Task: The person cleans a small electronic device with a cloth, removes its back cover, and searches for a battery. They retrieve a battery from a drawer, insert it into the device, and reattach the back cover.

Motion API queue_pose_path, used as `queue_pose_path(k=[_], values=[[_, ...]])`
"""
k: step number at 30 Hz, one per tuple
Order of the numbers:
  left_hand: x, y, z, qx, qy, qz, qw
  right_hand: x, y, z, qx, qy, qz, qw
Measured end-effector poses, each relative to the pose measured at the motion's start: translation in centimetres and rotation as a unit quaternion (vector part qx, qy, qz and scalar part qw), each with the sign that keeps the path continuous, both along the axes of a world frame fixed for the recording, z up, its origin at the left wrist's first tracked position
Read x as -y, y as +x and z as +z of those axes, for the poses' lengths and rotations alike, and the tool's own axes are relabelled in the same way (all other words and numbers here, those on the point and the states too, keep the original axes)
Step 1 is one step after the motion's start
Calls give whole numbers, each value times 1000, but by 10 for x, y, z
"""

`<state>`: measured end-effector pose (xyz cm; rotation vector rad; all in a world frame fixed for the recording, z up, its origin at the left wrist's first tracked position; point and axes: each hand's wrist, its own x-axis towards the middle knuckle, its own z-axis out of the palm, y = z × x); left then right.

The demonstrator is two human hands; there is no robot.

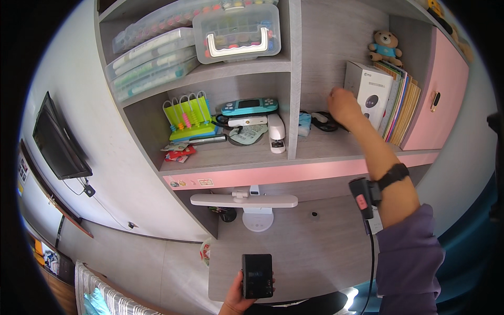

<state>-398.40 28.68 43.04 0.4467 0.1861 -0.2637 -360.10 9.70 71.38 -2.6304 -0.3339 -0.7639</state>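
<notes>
Low in front of me, over the near edge of the desk, my left hand [238, 298] is closed around a flat black rectangular case [257, 276]. Its fingertips show at the case's right edge. My right arm reaches up into the right shelf compartment. There my right hand [343, 106] is bent beside a white box [369, 93] with a dark round picture on it. A coiled black cable or strap [324, 122] lies on the shelf board just left of the hand. The right fingers are mostly hidden, so whether they touch it I cannot tell.
A light blue bundle [304, 125] lies by the shelf divider [295, 79]. Books [401, 107] and a teddy bear [386, 47] are right of the box. The left compartment holds a blue handheld console [249, 106]. A white lamp [244, 200] stands on the desk [315, 252].
</notes>
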Motion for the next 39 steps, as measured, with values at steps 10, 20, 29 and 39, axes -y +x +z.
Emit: queue_pose_path(k=[10,20,29,39], values=[[-21,-16,-32,-49,-6,25,998,-10,24,-28,-88,-154,-66,982],[-20,-7,-26,-56,13,28,998,2,23,-18,-5,340,121,932],[0,8,-12,-4,33,-33,999,-20,-35,-30,-110,-120,221,961],[-18,-8,-20,-49,15,15,999,42,-25,12,-111,419,268,861]])
